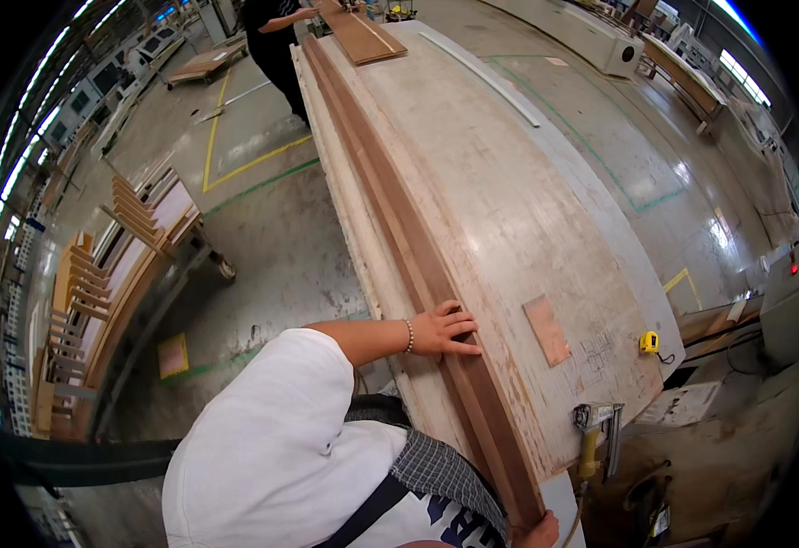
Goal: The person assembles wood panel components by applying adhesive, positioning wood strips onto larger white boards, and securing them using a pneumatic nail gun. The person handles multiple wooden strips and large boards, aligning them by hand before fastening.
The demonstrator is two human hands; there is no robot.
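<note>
A long brown wooden profile [399,226] with a stepped face lies along the near edge of a large worktable [495,178]. My left hand [446,330], with a beaded bracelet at the wrist, rests on its upper side with fingers spread over the far edge. At the bottom of the view my right hand [538,533] is closed round the profile's near end; its fingers are partly hidden. A small thin wooden piece [547,330] lies on the tabletop to the right of my left hand. A pneumatic nail gun [595,438] is at the table's right corner, with a hose attached.
A yellow tape measure [649,342] sits near the right edge. A white strip [482,79] and a brown board [365,38] lie towards the far end, where another person [276,48] stands. Left on the floor is a cart with wooden parts [146,246].
</note>
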